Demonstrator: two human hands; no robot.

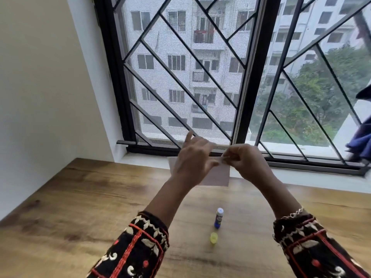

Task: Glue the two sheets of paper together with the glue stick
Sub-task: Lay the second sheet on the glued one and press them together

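Both hands are raised above the far side of the wooden table (80, 207). My right hand (244, 159) pinches the top edge of a pale sheet of paper (217, 175), which hangs down behind my hands. My left hand (195, 157) is at the same sheet, fingers spread and blurred by motion; whether it grips the paper I cannot tell. A second sheet cannot be told apart. The glue stick (218, 217) stands upright and uncapped on the table, near me, between my forearms. Its yellow cap (214, 237) sits just in front of it.
A white windowsill (301, 177) runs along the table's far edge, under a barred window (200, 77). A white wall (40, 97) closes the left side. Blue cloth (361, 141) hangs at the far right.
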